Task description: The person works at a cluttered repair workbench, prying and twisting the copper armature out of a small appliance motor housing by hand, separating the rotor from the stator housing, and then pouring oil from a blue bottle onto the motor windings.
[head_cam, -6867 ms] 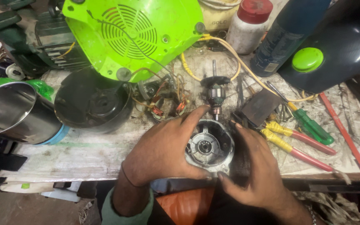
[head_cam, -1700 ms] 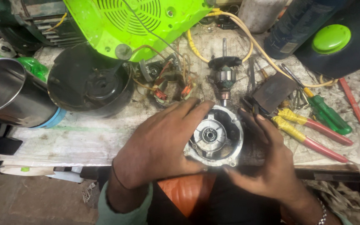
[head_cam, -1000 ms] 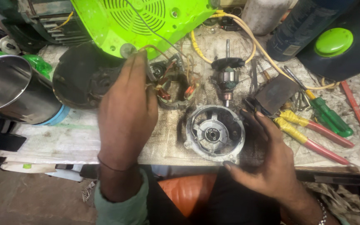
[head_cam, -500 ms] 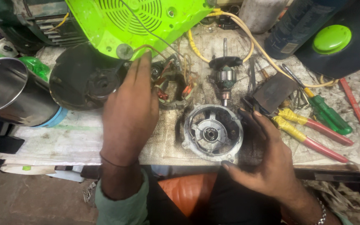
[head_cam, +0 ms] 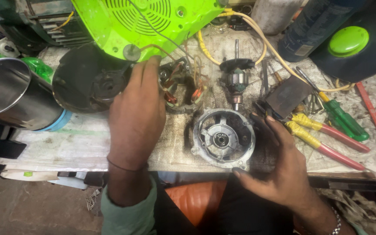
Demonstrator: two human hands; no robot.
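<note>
Round grey metal motor cover (head_cam: 224, 138) lying flat on the table (head_cam: 79, 143), close to the front edge, open side up with a small ring in the middle. Right hand (head_cam: 279, 167) curled around its right side, thumb touching the front rim, fingers spread along the far right rim; hand wide, not closed tight. Just behind the cover, a small motor core with a shaft (head_cam: 236, 80), standing upright. Left of that, a ring of copper coils with orange and red wires (head_cam: 181, 85). Left hand (head_cam: 138, 115) stretched out flat over the table, fingers long and loose, holding nothing, fingertips reaching the left edge of the coil ring and the bottom of the big bright green plastic housing (head_cam: 140, 21). Under the fingers to the left, a dark round bowl-shaped part (head_cam: 85, 82). Further left, a shiny steel jar (head_cam: 9, 93) lying on its side. Right of the cover, a dark flat block (head_cam: 288, 95), then pliers with yellow and red grips (head_cam: 323, 139) and a green screwdriver (head_cam: 342, 119). Yellow wire (head_cam: 257, 41) looping across the back of the table.
</note>
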